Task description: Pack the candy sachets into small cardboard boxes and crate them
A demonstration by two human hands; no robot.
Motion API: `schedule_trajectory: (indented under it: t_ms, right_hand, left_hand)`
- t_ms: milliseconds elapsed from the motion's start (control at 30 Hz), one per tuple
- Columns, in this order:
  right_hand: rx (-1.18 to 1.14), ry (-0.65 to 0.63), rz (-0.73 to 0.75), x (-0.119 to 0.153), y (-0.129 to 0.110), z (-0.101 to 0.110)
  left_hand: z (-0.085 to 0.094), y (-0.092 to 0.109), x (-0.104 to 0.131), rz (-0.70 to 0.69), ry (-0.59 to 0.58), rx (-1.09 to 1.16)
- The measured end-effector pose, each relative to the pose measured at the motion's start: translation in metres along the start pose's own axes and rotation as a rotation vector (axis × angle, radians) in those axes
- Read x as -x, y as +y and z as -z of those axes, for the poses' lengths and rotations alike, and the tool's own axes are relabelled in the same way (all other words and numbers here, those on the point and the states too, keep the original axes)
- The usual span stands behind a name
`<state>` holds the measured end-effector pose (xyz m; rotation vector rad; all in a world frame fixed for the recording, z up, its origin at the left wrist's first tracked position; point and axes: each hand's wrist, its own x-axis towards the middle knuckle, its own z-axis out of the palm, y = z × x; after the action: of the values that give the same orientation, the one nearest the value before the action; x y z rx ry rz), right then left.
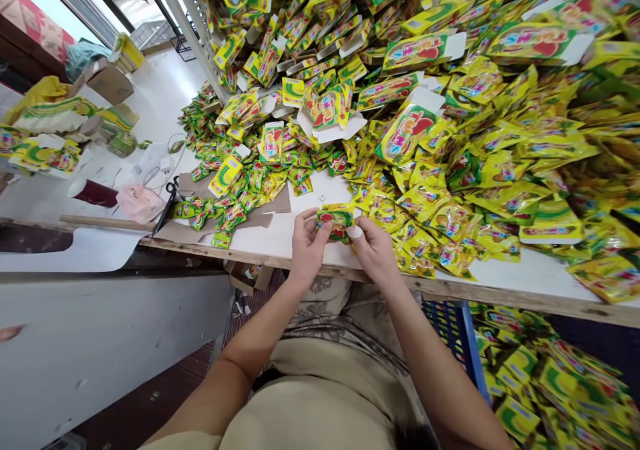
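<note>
Just above the table's front edge, my left hand [307, 243] and my right hand [374, 247] grip a few small yellow and green candy packets [335, 217] between them, one at each side. The left thumb lies across the front of the packets. Something white covers the tip of my right thumb. How many packets are stacked there I cannot tell. Loose green packets [233, 217] lie left of my hands on brown cardboard. To the right spreads a pile of yellow packets [440, 217]. Behind them lie open yellow candy boxes [410, 130] with white flaps.
Black scissors [167, 207] rest at the left near a pink plastic bag [140, 202] and a dark red cylinder [95, 192]. A blue crate [470, 343] of yellow boxes stands below the table [525, 267] on the right. A small carton [245, 277] sits under the edge.
</note>
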<state>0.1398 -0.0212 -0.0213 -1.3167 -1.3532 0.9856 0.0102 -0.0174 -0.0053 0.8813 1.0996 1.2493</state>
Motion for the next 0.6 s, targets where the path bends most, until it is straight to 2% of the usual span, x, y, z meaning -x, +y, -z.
schedule_trajectory:
  t_ms: [300, 500, 600]
  right_hand:
    - [-0.004, -0.066, 0.044, 0.000, 0.007, 0.004]
    - [-0.084, -0.054, 0.002, 0.000, 0.007, 0.001]
    - [-0.054, -0.005, 0.005, 0.000, 0.003, -0.006]
  left_hand:
    - [0.004, 0.002, -0.007, 0.120, 0.050, 0.217]
    - [0.003, -0.002, -0.008, 0.112, 0.058, 0.195]
    - [-0.002, -0.005, -0.003, 0.066, 0.074, 0.204]
